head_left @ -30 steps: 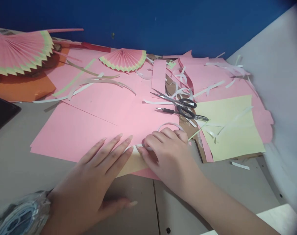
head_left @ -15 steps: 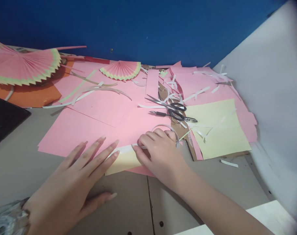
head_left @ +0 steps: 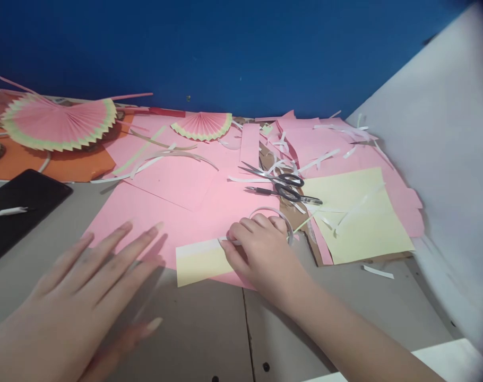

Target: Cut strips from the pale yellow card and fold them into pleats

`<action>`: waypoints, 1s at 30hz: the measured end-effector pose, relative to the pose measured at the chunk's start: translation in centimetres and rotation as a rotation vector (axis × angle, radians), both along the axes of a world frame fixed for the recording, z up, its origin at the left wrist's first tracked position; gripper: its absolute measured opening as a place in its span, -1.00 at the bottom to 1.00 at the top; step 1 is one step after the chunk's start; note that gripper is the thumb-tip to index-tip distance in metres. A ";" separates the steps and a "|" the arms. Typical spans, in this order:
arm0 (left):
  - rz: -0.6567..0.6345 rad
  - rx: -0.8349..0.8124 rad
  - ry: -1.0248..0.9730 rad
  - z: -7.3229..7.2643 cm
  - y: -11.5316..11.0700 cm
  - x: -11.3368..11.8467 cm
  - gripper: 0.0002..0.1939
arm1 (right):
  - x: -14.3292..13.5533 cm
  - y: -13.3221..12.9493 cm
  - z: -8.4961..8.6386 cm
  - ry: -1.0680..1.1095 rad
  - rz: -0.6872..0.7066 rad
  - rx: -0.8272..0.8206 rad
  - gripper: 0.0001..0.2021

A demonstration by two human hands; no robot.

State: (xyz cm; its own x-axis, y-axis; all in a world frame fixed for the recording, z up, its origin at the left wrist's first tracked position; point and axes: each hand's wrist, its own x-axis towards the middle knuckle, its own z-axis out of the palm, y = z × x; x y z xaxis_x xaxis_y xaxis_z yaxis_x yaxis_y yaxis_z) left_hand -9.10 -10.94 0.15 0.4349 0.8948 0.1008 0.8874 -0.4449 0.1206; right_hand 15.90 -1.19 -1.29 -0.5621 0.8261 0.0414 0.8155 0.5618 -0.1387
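Paper strip [head_left: 199, 269], yellow with a white band [head_left: 197, 247] along its far edge, seems to be held only at its right end, under the right hand [head_left: 267, 254], so it could be twisted or slid by a small tug. That hand's fingers are curled, it seems, around a roll of tape [head_left: 291, 229]; what is pinched by the thumb is partly hidden. The left hand [head_left: 86, 286] is spread wide, apart from the strip. The white band could be wrinkled if the strip is bent. The scissors [head_left: 274, 177] and pen [head_left: 261, 190], past the right hand, could be bumped by a forward push. Beyond the hands, the grey desk [head_left: 209, 323] is covered by pink paper [head_left: 229, 207] and scraps, backed by a blue wall [head_left: 241, 58].
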 end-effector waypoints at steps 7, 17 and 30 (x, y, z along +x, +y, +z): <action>-0.219 0.030 0.078 -2.0 1.7 4.4 -0.18 | 0.0 0.0 0.3 -0.013 0.010 0.007 -0.80; -0.280 -0.021 0.068 -3.3 2.4 4.7 -0.11 | 0.3 0.2 0.2 -0.011 -0.004 0.107 -0.77; -0.277 -0.024 0.038 -3.1 2.4 4.8 -0.15 | 0.7 0.5 0.7 -0.028 -0.080 0.187 -0.74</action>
State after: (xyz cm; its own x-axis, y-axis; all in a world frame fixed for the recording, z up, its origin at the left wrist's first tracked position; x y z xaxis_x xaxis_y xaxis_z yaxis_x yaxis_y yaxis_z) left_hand -4.30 -8.53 -2.96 0.6666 0.7430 0.0605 0.7362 -0.6689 0.1029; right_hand 16.57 -0.70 -0.55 -0.4978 0.8476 0.1839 0.8608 0.5087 -0.0143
